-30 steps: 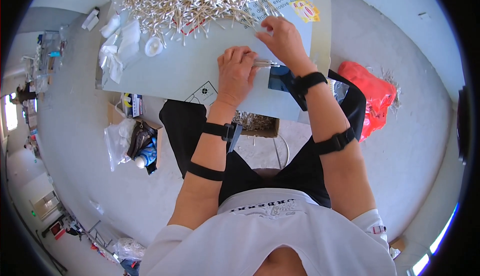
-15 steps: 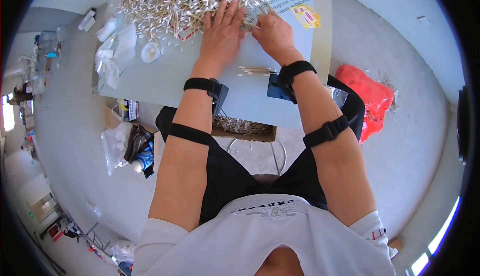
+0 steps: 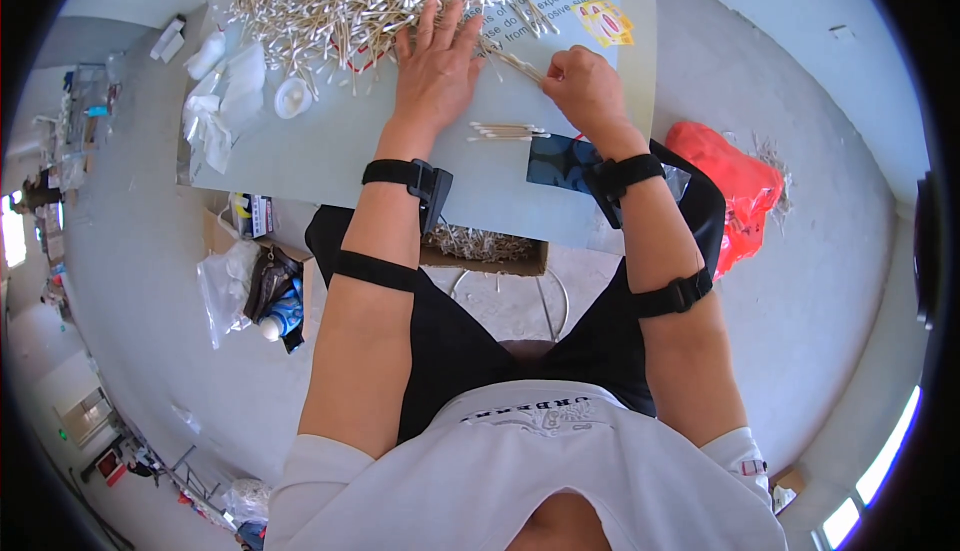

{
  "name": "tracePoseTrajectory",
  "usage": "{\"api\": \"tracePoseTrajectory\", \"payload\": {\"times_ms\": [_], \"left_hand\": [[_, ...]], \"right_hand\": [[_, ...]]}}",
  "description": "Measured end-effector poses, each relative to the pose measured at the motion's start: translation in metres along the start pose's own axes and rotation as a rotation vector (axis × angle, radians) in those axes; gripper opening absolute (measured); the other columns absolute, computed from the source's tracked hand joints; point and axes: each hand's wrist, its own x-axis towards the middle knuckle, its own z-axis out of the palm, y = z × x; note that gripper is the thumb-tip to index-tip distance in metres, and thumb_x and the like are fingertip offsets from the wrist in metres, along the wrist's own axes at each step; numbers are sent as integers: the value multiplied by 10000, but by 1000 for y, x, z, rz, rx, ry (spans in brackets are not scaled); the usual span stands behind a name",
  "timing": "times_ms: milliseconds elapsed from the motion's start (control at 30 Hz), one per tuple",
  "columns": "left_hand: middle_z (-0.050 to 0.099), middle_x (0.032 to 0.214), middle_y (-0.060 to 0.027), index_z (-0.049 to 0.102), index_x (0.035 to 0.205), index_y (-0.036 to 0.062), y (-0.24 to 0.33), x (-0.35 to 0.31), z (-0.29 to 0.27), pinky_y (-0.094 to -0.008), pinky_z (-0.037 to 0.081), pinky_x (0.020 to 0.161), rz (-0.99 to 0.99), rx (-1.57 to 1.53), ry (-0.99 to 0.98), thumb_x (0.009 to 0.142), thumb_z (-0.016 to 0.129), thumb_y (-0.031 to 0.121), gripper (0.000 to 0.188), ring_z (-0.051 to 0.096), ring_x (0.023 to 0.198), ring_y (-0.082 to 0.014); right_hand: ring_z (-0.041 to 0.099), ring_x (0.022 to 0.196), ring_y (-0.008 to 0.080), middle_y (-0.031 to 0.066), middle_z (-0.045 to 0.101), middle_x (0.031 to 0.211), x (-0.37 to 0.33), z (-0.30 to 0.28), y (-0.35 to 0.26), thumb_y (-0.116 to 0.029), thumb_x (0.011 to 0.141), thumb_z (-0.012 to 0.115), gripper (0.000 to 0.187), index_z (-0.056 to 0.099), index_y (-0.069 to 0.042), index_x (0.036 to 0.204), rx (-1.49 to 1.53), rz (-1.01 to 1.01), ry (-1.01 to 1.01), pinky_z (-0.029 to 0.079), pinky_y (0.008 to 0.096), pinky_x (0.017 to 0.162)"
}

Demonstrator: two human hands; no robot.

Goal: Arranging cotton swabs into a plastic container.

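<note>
A large heap of cotton swabs (image 3: 340, 6) with white tips covers the far part of the table. My left hand (image 3: 440, 76) lies flat on the near edge of the heap, its fingers apart. To its right, my right hand (image 3: 590, 91) is closed around the ends of a few cotton swabs (image 3: 518, 63), which point toward the heap. Its fingertips are partly hidden. A small neat row of swabs (image 3: 508, 132) lies between my wrists, beside a dark blue sheet (image 3: 556, 164) partly covered by my right wrist strap.
Yellow-and-white packets (image 3: 605, 23) lie at the table's far right. A round white container (image 3: 293, 98) and crumpled clear plastic (image 3: 240, 96) are at the left. An open carton of swabs (image 3: 485, 244) sits below the table edge. A red plastic bag (image 3: 730, 191) rests on the floor.
My right hand has moved right and a little nearer, drawing swabs away from the heap. My left hand has stayed nearly in place, flat by the heap.
</note>
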Motion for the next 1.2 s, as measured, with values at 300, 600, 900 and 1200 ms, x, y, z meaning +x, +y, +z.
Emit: {"api": "tracePoseTrajectory", "payload": {"times_ms": [300, 600, 900, 1200], "left_hand": [[441, 1406, -50, 537, 1296, 144, 13, -1, -15, -488, 275, 1056, 5, -94, 119, 818, 651, 122, 492, 311, 1354, -285], [572, 999, -25, 670, 957, 119, 28, -2, -11, -397, 403, 883, 8, -188, 142, 757, 656, 21, 223, 493, 1018, -248], [583, 870, -56, 600, 801, 74, 16, 1, -19, -399, 429, 826, 35, -171, 1, 757, 636, 5, 89, 517, 918, -283], [656, 828, -128, 590, 799, 55, 18, -1, -27, -440, 463, 737, -35, -318, -91, 772, 538, 6, 76, 593, 848, -345]], "right_hand": [[614, 841, 324, 134, 631, 895, -9, -4, 17, -152, 748, 664, 95, 675, -67, 789, 266, 55, -49, 506, 391, 741], [606, 834, 317, 121, 588, 852, -18, -4, 10, -86, 716, 677, 96, 654, -67, 807, 188, 12, 10, 503, 387, 735], [610, 858, 326, 143, 610, 892, -20, -8, 27, -30, 724, 641, 133, 668, -56, 851, 290, 6, -14, 502, 372, 769], [632, 790, 347, 180, 655, 837, -18, -7, 25, -52, 753, 613, 111, 678, -28, 840, 338, 37, 59, 515, 389, 732]]}}
